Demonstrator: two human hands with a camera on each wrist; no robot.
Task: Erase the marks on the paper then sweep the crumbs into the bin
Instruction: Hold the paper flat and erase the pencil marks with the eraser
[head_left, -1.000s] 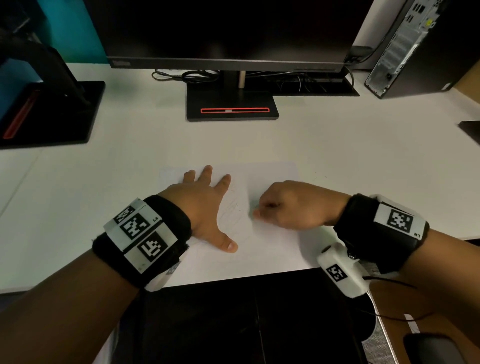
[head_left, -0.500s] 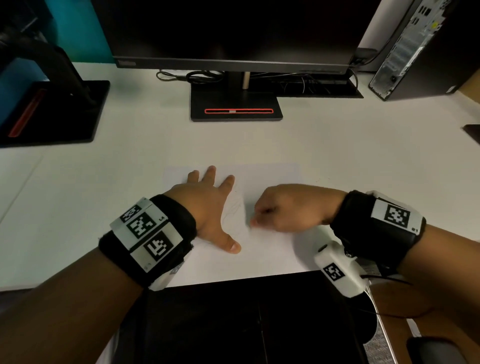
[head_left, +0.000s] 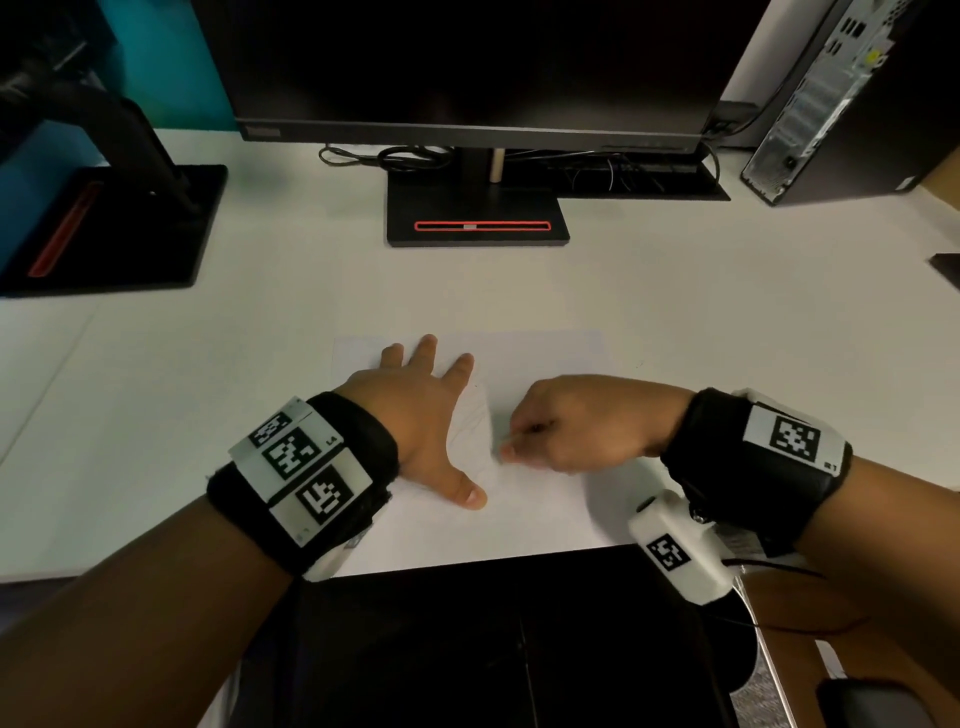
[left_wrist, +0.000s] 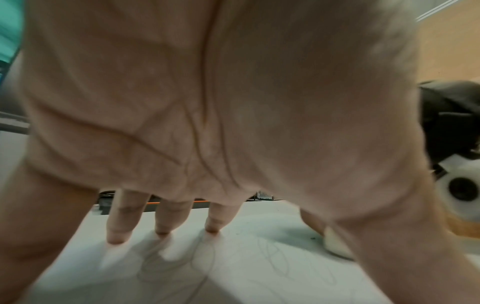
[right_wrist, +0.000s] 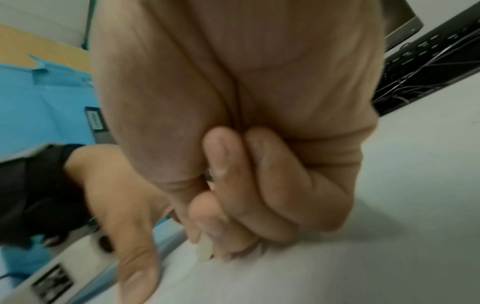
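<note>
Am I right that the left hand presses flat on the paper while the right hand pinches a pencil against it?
Not quite: the right hand pinches a small pale eraser, not a pencil, as the right wrist view shows. The left hand does press flat on the paper.

left hand (head_left: 415, 410) flat, right hand (head_left: 576, 426) pinching

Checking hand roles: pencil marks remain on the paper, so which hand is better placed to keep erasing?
Right. The right hand already pinches the eraser at the scribbles, while the left hand lies flat, pinning the paper.
</note>
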